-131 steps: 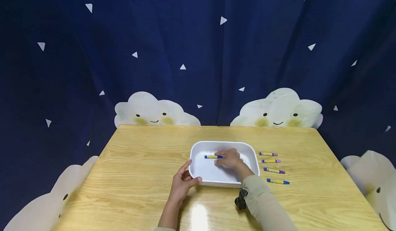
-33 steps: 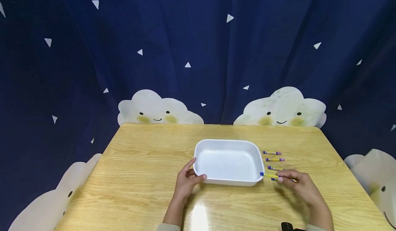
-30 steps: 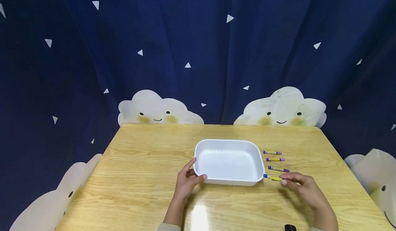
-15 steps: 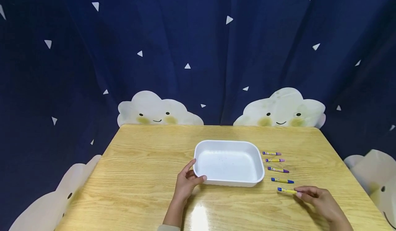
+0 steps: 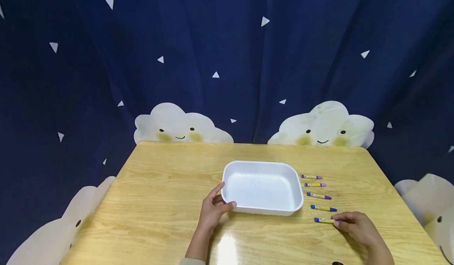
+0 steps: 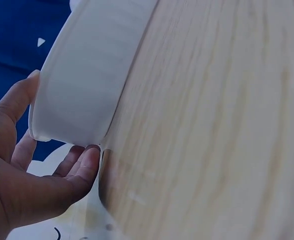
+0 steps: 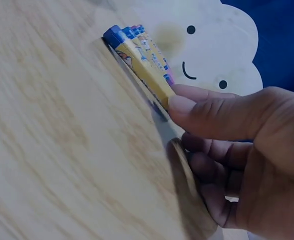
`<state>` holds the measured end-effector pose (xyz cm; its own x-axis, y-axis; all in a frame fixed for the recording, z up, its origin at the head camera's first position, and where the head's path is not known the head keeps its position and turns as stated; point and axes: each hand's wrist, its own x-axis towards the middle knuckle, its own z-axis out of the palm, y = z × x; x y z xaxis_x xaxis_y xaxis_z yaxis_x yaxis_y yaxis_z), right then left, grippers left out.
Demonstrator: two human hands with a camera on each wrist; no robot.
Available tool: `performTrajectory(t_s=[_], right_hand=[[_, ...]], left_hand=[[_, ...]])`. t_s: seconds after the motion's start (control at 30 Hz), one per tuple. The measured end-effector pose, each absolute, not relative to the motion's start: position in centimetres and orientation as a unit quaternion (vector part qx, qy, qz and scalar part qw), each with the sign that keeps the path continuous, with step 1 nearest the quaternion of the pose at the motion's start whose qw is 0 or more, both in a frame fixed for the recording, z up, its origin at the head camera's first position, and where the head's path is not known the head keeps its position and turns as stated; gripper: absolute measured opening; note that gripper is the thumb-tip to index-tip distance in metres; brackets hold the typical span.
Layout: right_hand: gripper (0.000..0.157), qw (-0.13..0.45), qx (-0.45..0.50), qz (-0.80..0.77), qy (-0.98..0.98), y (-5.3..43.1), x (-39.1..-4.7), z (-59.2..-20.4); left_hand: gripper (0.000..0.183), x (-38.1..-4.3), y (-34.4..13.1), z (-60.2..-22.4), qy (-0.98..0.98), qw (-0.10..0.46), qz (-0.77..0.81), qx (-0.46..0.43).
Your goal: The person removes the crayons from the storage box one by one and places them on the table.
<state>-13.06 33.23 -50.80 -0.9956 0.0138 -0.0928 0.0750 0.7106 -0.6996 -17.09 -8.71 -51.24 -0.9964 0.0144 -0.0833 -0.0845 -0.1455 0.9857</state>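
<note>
My right hand (image 5: 360, 227) pinches the end of a yellow-wrapped crayon (image 5: 322, 220) with a blue butt between thumb and index finger. In the right wrist view this crayon (image 7: 144, 70) lies low along the tabletop, its far tip hidden by the fingertips. It is the nearest of a row to the right of a white plastic tray (image 5: 264, 211). Just beyond it lies a blue crayon (image 5: 323, 208), then a purple crayon (image 5: 319, 196). My left hand (image 5: 213, 211) holds the tray's near left corner, thumb at the front wall and fingers along the side.
A pink-tipped crayon (image 5: 315, 185) and a mauve-tipped crayon (image 5: 311, 177) continue the row toward the back. The wooden table (image 5: 170, 178) ends against a dark blue curtain (image 5: 227, 40) printed with clouds and triangles.
Earlier my right hand was inside the tray at the crayon. It has since carried it out to the right, then down to the near end of the row. My left hand stays at the corner.
</note>
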Motion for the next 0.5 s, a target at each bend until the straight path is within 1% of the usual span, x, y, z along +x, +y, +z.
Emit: performTrajectory(t_s=[0.13, 0.23, 0.33, 0.43, 0.5], right_hand=[[0.014, 0.054, 0.026, -0.364, 0.929, 33.3, -13.2, -50.7], [0.016, 0.053, 0.028, -0.366, 0.929, 33.3, -13.1, -50.7], [0.025, 0.057, 0.039, -0.379, 0.923, 33.5, -12.8, -50.4], [0.040, 0.071, 0.065, -0.406, 0.909, 33.5, -12.5, -49.9], [0.047, 0.069, 0.072, -0.410, 0.907, 33.2, -12.5, -49.3]], left_hand=[[0.079, -17.2, -8.6, -51.1, 0.653, 0.032, 0.756, -0.023], [0.079, -17.2, -8.6, -51.1, 0.649, 0.033, 0.759, -0.020], [0.079, -16.9, -8.7, -50.4, 0.649, 0.040, 0.759, -0.017], [0.077, -16.5, -9.0, -49.6, 0.662, 0.046, 0.748, -0.007], [0.075, -16.4, -9.4, -49.3, 0.674, 0.048, 0.738, 0.003]])
